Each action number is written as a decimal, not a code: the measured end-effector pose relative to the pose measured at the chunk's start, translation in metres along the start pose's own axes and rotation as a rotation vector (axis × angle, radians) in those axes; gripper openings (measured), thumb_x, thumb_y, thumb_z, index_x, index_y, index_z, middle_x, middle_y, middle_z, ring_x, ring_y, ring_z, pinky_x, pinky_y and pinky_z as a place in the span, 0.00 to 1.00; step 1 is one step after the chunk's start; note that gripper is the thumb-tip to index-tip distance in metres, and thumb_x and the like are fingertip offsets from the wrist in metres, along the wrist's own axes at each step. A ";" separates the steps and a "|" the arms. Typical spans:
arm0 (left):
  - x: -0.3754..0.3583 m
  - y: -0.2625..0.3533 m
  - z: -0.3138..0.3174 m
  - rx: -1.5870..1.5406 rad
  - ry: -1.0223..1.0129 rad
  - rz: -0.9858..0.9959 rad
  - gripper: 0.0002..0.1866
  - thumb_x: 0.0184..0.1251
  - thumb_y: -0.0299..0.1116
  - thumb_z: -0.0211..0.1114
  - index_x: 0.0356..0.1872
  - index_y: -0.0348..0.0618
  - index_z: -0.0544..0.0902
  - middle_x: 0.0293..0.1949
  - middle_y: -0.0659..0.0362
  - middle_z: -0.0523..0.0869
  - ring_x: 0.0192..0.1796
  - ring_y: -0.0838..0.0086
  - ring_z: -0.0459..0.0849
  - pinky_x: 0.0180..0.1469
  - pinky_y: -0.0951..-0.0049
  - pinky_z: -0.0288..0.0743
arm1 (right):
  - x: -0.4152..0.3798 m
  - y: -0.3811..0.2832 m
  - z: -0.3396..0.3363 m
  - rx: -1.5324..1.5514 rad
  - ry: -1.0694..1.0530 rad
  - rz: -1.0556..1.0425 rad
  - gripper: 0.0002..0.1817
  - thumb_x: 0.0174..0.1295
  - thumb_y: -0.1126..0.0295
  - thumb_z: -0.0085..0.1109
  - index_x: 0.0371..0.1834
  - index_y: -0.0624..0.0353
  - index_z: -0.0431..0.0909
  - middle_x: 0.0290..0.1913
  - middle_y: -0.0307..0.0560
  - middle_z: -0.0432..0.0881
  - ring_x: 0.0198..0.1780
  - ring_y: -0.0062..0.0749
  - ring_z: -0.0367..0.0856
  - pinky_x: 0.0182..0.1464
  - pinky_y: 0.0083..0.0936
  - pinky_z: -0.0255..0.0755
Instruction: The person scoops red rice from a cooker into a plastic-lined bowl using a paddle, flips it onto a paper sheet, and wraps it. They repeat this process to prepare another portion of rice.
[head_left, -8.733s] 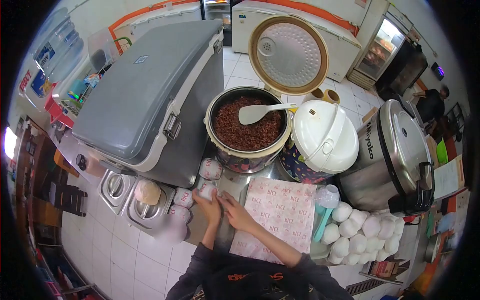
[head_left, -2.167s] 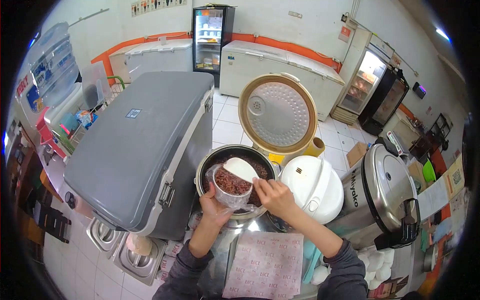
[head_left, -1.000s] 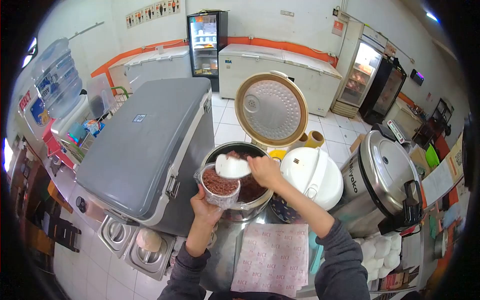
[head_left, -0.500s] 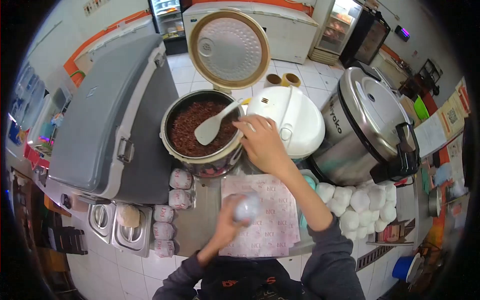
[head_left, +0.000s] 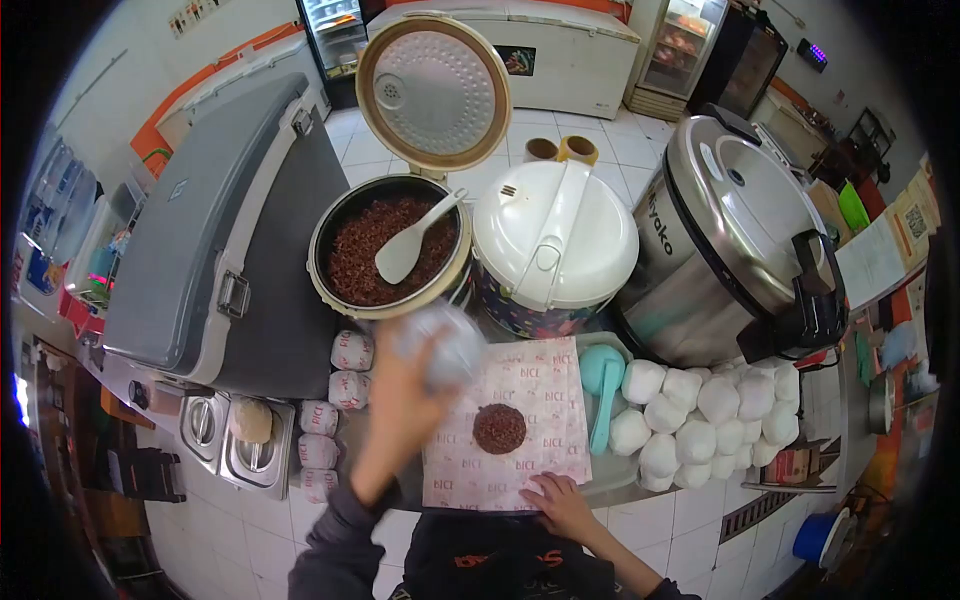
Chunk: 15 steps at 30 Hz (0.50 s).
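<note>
A round, flat-topped mound of reddish-brown rice (head_left: 499,429) lies on the stack of printed wrapping paper (head_left: 460,480). My left hand (head_left: 400,395), blurred by motion, is closed around a whitish, see-through bowl (head_left: 445,347) above the paper's upper left edge. Whether anything is in the bowl cannot be made out. On the paper's lower right edge rests my right hand (head_left: 562,507), fingers spread and holding nothing. Just beyond the bowl, a rice cooker (head_left: 318,285) with its lid raised contains more reddish-brown rice, and a white rice paddle (head_left: 402,255) lies on top of it.
A closed white rice cooker (head_left: 560,235) and a large steel cooker (head_left: 690,250) stand at the back. White rounded bundles (head_left: 660,452) fill the right side near a teal spoon (head_left: 603,415). Paper-wrapped parcels (head_left: 318,450) line the left, below a grey cool box (head_left: 270,250).
My right hand has left the paddle and come down onto the paper. My left hand has moved up and left with the bowl. The rice mound now shows on the paper.
</note>
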<state>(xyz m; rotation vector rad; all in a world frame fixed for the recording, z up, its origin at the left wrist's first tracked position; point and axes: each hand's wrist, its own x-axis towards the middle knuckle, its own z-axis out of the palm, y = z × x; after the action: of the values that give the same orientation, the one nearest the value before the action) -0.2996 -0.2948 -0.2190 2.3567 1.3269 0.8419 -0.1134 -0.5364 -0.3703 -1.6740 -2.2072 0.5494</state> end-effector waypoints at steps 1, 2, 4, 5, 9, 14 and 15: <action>0.022 -0.003 -0.016 -0.065 0.045 -0.147 0.35 0.33 0.33 0.72 0.53 0.54 0.76 0.59 0.44 0.65 0.59 0.49 0.69 0.59 0.59 0.66 | -0.003 0.006 0.007 0.016 -0.010 -0.011 0.16 0.45 0.69 0.60 0.41 0.53 0.77 0.46 0.44 0.76 0.51 0.37 0.73 0.53 0.37 0.64; 0.044 -0.013 -0.023 0.007 0.085 -0.142 0.34 0.34 0.33 0.72 0.52 0.54 0.76 0.58 0.45 0.65 0.57 0.49 0.71 0.58 0.60 0.67 | -0.005 0.015 0.018 0.032 -0.021 -0.021 0.14 0.45 0.69 0.61 0.38 0.54 0.78 0.43 0.43 0.78 0.48 0.37 0.74 0.51 0.35 0.66; 0.085 -0.031 -0.025 0.128 0.089 -0.182 0.33 0.36 0.33 0.71 0.53 0.55 0.75 0.57 0.45 0.65 0.56 0.49 0.71 0.57 0.60 0.68 | -0.008 0.022 0.024 0.072 0.031 -0.038 0.08 0.45 0.72 0.60 0.31 0.56 0.80 0.34 0.42 0.81 0.38 0.37 0.80 0.41 0.31 0.73; 0.098 -0.040 -0.019 0.178 0.058 -0.226 0.33 0.38 0.32 0.70 0.54 0.56 0.74 0.57 0.44 0.65 0.56 0.50 0.71 0.57 0.59 0.67 | -0.008 0.022 0.024 0.081 0.028 -0.023 0.08 0.45 0.72 0.60 0.31 0.56 0.80 0.33 0.43 0.81 0.36 0.37 0.80 0.39 0.31 0.73; 0.100 -0.057 0.005 0.299 -0.001 -0.112 0.32 0.44 0.32 0.69 0.56 0.52 0.71 0.56 0.44 0.66 0.58 0.50 0.68 0.59 0.57 0.63 | -0.001 0.022 0.016 0.065 -0.049 0.062 0.06 0.45 0.71 0.59 0.28 0.56 0.80 0.30 0.44 0.81 0.31 0.38 0.80 0.33 0.32 0.74; -0.014 0.003 0.025 0.028 -0.143 0.273 0.25 0.47 0.30 0.67 0.50 0.39 0.73 0.50 0.46 0.73 0.54 0.52 0.72 0.55 0.57 0.65 | 0.013 0.018 0.001 0.133 -0.074 0.223 0.03 0.45 0.70 0.59 0.24 0.55 0.80 0.26 0.45 0.80 0.28 0.40 0.80 0.31 0.35 0.74; -0.039 0.018 0.027 -0.138 -0.451 0.221 0.24 0.46 0.31 0.67 0.47 0.36 0.74 0.46 0.49 0.75 0.51 0.53 0.73 0.52 0.58 0.67 | 0.014 0.018 0.000 0.160 -0.086 0.246 0.04 0.45 0.69 0.59 0.24 0.55 0.79 0.25 0.46 0.80 0.28 0.41 0.80 0.31 0.36 0.73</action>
<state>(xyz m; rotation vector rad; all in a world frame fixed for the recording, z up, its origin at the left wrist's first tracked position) -0.2858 -0.3364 -0.2442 2.4176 0.8139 0.4000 -0.1020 -0.5181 -0.3784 -1.8775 -1.9647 0.8524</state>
